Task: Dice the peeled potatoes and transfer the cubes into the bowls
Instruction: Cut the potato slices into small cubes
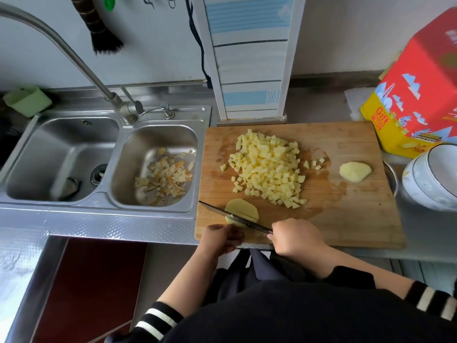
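Now knife [235, 217] slicing potato [243, 209] at cutting board [346, 219] near edge, cubes [268, 167] central

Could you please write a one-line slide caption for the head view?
Right hand knifes a left-hand-steadied potato slab beside diced cubes.

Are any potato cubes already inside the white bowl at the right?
No, the white bowl shows an empty inside, and the potato cubes all lie in a heap on the cutting board.
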`<state>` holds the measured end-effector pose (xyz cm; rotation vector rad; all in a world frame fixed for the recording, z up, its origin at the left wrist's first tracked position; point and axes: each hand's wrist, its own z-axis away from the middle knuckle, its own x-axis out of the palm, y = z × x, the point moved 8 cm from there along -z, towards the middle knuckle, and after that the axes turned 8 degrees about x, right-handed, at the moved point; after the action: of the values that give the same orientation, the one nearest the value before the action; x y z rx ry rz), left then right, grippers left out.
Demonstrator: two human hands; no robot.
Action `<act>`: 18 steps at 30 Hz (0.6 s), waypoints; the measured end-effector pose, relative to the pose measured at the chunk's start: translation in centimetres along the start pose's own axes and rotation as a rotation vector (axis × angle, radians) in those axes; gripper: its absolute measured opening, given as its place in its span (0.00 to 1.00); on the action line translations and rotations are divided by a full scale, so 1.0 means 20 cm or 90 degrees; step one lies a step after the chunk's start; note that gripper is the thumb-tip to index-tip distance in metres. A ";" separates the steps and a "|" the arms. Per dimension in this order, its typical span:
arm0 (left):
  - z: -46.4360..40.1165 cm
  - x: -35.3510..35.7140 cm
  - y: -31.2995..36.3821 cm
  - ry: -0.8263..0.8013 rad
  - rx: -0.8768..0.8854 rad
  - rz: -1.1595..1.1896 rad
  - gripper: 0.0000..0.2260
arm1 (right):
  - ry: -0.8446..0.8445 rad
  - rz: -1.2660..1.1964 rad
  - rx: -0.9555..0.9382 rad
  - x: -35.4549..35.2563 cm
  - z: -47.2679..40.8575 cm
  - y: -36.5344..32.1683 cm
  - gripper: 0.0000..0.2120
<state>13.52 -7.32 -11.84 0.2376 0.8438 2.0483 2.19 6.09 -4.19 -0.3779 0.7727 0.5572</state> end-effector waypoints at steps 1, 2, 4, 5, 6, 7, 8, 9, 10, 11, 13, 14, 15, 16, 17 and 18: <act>0.00 0.00 0.00 -0.001 0.002 0.004 0.11 | 0.010 0.002 -0.008 0.00 0.00 0.00 0.11; 0.00 0.00 0.00 0.001 0.003 0.007 0.11 | 0.015 0.005 -0.013 0.00 0.00 0.00 0.10; -0.01 0.00 -0.01 0.004 0.004 0.009 0.11 | 0.019 0.010 -0.016 0.01 0.01 0.00 0.09; -0.01 0.00 -0.01 0.004 0.005 0.010 0.11 | 0.022 0.014 -0.018 0.01 0.01 0.01 0.08; -0.01 0.00 -0.01 0.002 0.005 0.009 0.11 | 0.026 0.014 -0.019 0.02 0.01 0.01 0.08; -0.01 0.00 -0.01 0.000 0.006 0.008 0.11 | 0.029 0.014 -0.021 0.02 0.01 0.01 0.08; -0.01 0.00 -0.01 -0.001 0.008 0.008 0.11 | 0.032 0.014 -0.023 0.02 0.01 0.02 0.08; -0.01 0.00 -0.01 -0.002 0.012 0.011 0.10 | 0.035 0.013 -0.024 0.02 0.02 0.02 0.08; 0.00 0.00 -0.01 -0.004 0.015 0.015 0.10 | 0.036 0.008 -0.024 0.02 0.02 0.02 0.09; 0.00 0.00 0.00 -0.006 0.019 0.018 0.10 | 0.036 0.003 -0.023 0.01 0.02 0.02 0.09; 0.01 0.00 0.01 -0.013 0.026 0.004 0.10 | 0.034 -0.006 -0.019 -0.01 0.03 0.02 0.09; 0.02 0.00 0.01 -0.019 0.030 -0.012 0.10 | 0.035 -0.010 -0.020 -0.01 0.03 0.02 0.09; 0.02 0.00 0.01 -0.024 0.035 -0.025 0.11 | 0.039 -0.011 -0.021 -0.01 0.03 0.02 0.09; 0.02 0.00 0.01 -0.028 0.040 -0.035 0.11 | 0.042 -0.010 -0.022 -0.01 0.03 0.02 0.09; 0.02 0.00 0.02 -0.034 0.049 -0.044 0.10 | 0.043 -0.011 -0.022 -0.01 0.03 0.03 0.09; 0.03 -0.01 0.02 -0.041 0.060 -0.057 0.09 | 0.043 -0.014 -0.019 -0.01 0.03 0.03 0.09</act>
<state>13.51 -7.34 -11.14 0.3117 0.8971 1.9105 2.08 6.82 -3.80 -0.4346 0.8255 0.5384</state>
